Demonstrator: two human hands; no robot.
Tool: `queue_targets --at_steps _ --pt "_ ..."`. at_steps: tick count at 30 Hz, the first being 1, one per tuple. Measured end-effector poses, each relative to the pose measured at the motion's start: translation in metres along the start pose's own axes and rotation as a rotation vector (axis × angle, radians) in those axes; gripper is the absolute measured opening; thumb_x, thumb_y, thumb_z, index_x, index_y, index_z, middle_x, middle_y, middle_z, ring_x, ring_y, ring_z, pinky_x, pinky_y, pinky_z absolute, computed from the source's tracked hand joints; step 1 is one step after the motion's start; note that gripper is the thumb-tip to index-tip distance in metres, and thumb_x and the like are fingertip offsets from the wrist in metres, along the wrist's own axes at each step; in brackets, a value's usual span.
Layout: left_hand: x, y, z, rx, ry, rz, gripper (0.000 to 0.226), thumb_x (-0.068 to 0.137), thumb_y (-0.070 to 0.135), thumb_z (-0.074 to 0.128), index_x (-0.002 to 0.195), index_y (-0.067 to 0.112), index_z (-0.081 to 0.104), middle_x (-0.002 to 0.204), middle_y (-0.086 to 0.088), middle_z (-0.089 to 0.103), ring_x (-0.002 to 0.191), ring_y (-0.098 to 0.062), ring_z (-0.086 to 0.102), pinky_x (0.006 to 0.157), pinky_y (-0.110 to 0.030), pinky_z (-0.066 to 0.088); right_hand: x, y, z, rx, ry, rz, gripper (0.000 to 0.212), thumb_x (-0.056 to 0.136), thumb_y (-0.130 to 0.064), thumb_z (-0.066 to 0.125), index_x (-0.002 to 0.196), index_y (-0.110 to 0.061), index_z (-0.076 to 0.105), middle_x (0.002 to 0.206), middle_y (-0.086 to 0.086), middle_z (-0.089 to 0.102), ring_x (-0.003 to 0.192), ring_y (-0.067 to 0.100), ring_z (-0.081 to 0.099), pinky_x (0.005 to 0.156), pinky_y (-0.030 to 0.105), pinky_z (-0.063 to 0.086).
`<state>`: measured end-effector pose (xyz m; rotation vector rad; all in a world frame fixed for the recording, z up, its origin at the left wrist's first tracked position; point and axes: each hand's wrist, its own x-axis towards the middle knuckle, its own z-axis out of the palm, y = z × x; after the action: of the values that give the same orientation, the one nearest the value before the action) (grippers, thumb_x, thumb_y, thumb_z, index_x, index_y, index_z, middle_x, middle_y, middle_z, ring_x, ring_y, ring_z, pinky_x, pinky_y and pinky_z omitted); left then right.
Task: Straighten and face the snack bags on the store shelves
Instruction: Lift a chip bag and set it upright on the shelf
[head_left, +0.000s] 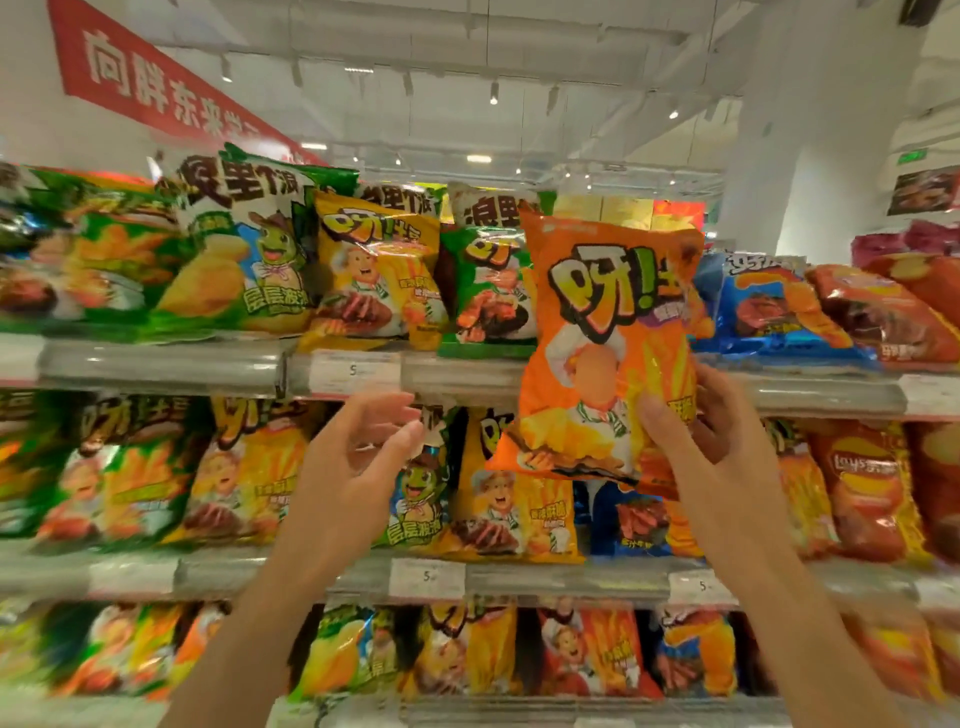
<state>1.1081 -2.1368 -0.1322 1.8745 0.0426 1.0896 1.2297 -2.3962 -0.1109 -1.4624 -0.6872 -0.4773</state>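
Right hand (711, 421) pinches the glossy orange crisp bag (608, 343) at its lower right corner, held upright mid-frame, label outward, probably bound for the upper shelf (457, 376); left hand (363, 447) hovers spread, empty, beside it.

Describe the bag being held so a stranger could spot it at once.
Find the top shelf rail with its price tag. In front of it, right of centre, the right hand holds up an orange bag. Unlike the shelved bags, it floats clear of the rows and is solid orange.
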Motion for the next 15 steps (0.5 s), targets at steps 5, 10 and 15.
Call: queue_targets --at_steps 5,10,15 --pt "-0.043 -0.038 -0.086 -0.104 0.034 -0.085 0.011 0.095 0.037 0.070 0.105 0.041 0.072 0.107 0.014 0.075 0.101 -0.009 0.072 0.088 -0.034 0.054 -0.064 -0.004 0.064 0.003 0.047 0.052 0.055 0.081 -0.055 0.072 0.132 -0.047 0.055 0.127 -0.021 0.067 0.114 0.007 0.068 0.091 0.038 0.060" --pt "-0.061 -0.068 -0.176 -0.140 0.045 -0.181 0.013 0.089 0.044 0.068 0.102 0.046 0.072 0.103 0.018 0.076 0.096 0.001 0.072 0.076 -0.016 0.055 -0.113 -0.016 0.147 0.019 0.052 0.099 0.061 0.079 -0.053 0.073 0.136 -0.042 0.054 0.125 -0.021 0.067 0.112 0.003 0.067 0.080 0.021 0.059" --pt "-0.057 -0.092 -0.249 -0.135 0.114 -0.245 0.021 0.088 0.049 0.075 0.106 0.040 0.073 0.108 0.013 0.075 0.100 -0.008 0.072 0.087 -0.033 0.053 -0.126 -0.039 0.220 0.077 0.036 0.102 0.061 0.074 -0.053 0.074 0.131 -0.044 0.054 0.116 -0.030 0.068 0.101 -0.005 0.069 0.066 0.009 0.055"
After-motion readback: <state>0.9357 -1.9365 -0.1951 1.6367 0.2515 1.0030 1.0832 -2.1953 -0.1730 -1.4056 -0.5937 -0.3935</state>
